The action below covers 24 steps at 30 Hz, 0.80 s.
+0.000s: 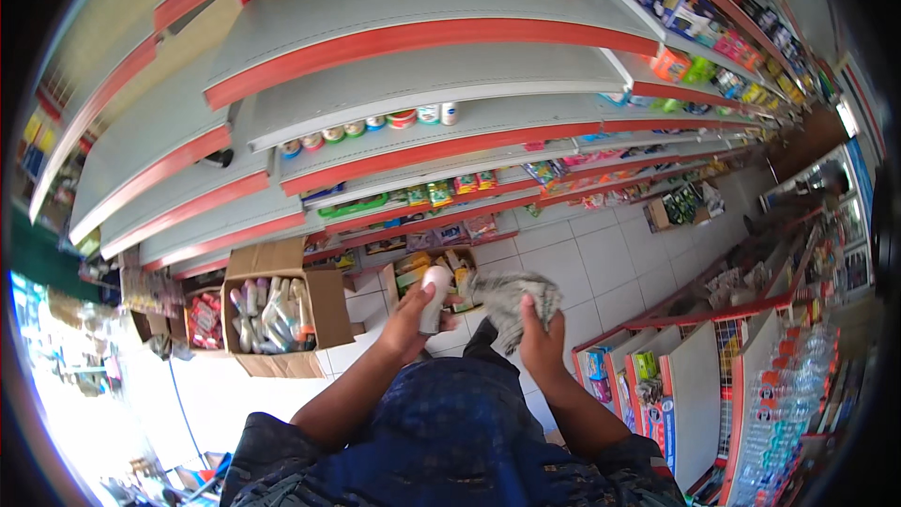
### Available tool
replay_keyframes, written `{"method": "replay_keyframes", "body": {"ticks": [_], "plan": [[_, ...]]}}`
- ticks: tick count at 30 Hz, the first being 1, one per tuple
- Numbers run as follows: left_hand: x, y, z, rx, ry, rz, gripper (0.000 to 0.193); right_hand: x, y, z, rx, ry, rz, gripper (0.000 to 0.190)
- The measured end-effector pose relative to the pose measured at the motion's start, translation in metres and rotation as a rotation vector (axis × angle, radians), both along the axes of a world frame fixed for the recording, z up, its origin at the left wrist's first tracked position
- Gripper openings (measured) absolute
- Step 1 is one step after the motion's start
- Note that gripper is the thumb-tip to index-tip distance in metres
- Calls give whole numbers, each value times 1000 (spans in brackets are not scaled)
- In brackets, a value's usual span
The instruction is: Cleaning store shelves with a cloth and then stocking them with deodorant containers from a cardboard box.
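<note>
My left hand is closed around a white roll-on style bottle, its rounded cap pointing up and away from me. In my right hand is a crumpled grey patterned cloth, pinched between thumb and fingers and hanging towards the bottle. The cloth looks blurred, and whether it touches the bottle I cannot tell. Beyond both hands, low down, a small cardboard box holds yellow and green packs. To the left, an open cardboard box contains several upright bottles in white, purple and orange.
Grey shelves with red edges rise in front, one carrying a row of jars and bottles. Red packs fill another box at the left. A lower shelf unit and clear plastic bottles stand at the right. Tiled floor runs between.
</note>
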<state>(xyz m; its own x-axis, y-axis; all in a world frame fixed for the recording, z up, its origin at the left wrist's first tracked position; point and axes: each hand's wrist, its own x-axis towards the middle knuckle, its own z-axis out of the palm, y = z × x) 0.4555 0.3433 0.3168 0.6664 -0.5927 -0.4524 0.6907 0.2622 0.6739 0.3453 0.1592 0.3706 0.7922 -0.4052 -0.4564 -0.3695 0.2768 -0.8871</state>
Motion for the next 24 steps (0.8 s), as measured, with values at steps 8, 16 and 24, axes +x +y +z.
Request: {"method": "replay_keyframes", "body": {"ticks": [8, 16, 24], "plan": [[-27, -22, 17, -501, 138, 205, 72, 41, 68, 2, -854, -672, 395, 51], [-15, -7, 7, -372, -83, 405, 78, 19, 62, -31, -280, -232, 436, 32], [0, 18, -56, -66, -150, 533, 61, 44, 20, -85, 128, 47, 468, 52]]}}
